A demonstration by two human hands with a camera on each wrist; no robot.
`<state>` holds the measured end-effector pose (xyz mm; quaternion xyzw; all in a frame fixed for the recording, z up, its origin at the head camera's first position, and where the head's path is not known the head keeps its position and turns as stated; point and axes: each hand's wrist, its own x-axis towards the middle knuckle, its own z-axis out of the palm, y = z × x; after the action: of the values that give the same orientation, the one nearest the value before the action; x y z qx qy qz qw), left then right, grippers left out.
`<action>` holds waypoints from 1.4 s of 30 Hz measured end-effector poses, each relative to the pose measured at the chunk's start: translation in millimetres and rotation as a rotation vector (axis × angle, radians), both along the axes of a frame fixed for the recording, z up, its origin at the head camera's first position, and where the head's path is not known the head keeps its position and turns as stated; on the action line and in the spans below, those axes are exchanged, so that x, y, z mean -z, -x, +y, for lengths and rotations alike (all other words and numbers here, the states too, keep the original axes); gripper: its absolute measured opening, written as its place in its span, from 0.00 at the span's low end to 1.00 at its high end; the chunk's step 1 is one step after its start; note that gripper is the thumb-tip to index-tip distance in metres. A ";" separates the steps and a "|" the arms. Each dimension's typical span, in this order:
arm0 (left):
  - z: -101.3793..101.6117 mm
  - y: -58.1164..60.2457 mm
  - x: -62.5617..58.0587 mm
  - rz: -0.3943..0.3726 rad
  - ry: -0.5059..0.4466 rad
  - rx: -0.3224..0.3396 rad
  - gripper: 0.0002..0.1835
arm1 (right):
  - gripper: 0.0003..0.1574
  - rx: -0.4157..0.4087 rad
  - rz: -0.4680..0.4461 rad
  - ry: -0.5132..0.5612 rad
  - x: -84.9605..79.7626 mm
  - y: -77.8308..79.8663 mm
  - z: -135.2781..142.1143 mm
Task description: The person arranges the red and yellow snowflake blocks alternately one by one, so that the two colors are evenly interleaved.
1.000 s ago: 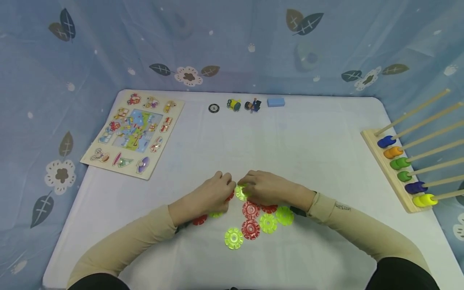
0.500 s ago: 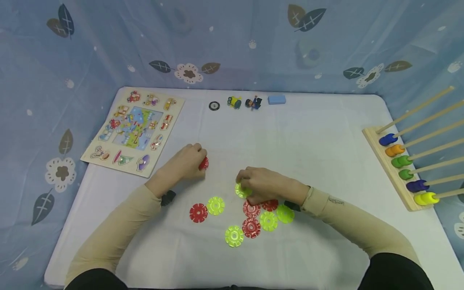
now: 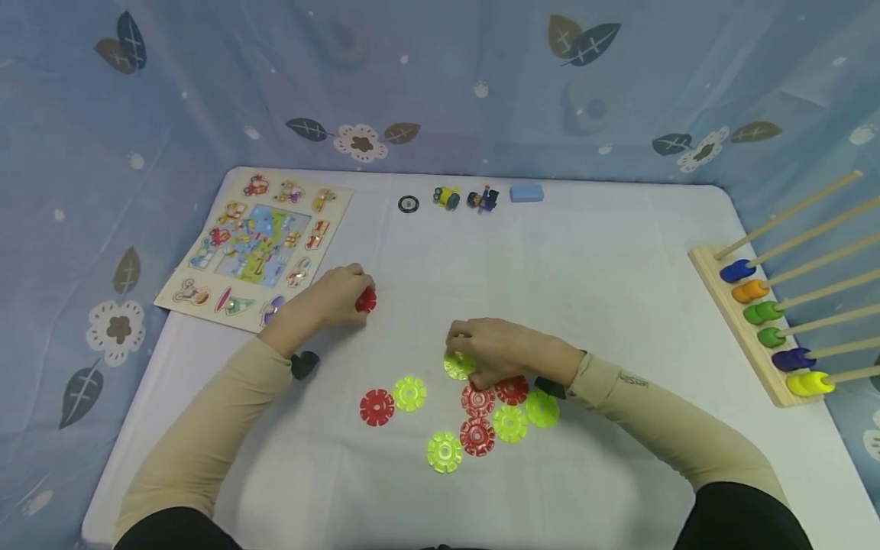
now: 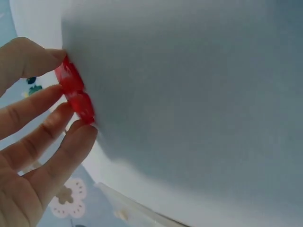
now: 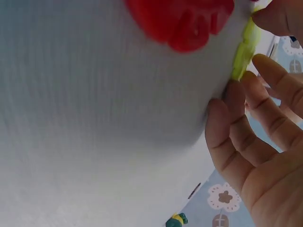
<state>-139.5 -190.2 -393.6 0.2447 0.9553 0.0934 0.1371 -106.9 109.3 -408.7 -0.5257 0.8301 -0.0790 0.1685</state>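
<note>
In the head view my left hand (image 3: 335,296) is at the left, next to the puzzle board. It pinches a red notched plastic disc (image 4: 75,90) by its edges between thumb and fingertips, just over the cloth. Near the middle, my right hand (image 3: 505,350) has its thumb and fingertips at the edges of a yellow-green notched disc (image 3: 458,367), which lies on the table. Close under that hand are red discs (image 3: 478,400), one partly covered. Farther left, a red disc (image 3: 376,408) and a yellow-green disc (image 3: 409,393) lie edge to edge.
A wooden puzzle board (image 3: 323,263) occupies the back left. A black round piece (image 3: 409,204), two small toy figures (image 3: 447,198) and a blue block (image 3: 526,193) line the far edge. At the right stands a bead rack (image 3: 736,328) with long slanting pegs.
My left hand has carried the red disc away from the right hand, leftward and back toward the puzzle board, slowing lately. The right hand has stayed at the yellow-green disc.
</note>
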 end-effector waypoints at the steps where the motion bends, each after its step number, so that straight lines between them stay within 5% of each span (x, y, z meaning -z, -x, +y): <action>1: -0.8 -0.4 -0.2 -0.010 0.002 -0.005 0.22 | 0.28 0.001 0.003 -0.010 -0.3 -0.1 0.0; 11: -4.8 -6.8 -3.1 -0.071 -0.012 -0.068 0.21 | 0.31 0.033 0.017 -0.049 -5.2 -7.1 -7.2; 19: -5.9 -7.6 -2.2 -0.047 -0.035 -0.098 0.21 | 0.36 0.142 -0.092 -0.082 -9.9 -2.7 -0.5; 29: -5.4 -7.5 -1.5 -0.008 -0.070 -0.111 0.15 | 0.49 0.292 -0.058 0.094 -18.2 36.6 2.4; 35: -5.5 -8.7 -2.5 -0.005 -0.077 -0.142 0.15 | 0.55 0.354 -0.082 0.112 -13.5 63.6 -23.7; 42: -3.9 -7.9 -3.2 0.016 -0.060 -0.139 0.15 | 0.57 0.370 -0.076 0.049 -3.4 70.3 -67.1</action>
<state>-131.6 -194.2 -390.3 0.1826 0.9678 0.1294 0.1153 -177.2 42.2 -405.4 -0.3645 0.9035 -0.1485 0.1696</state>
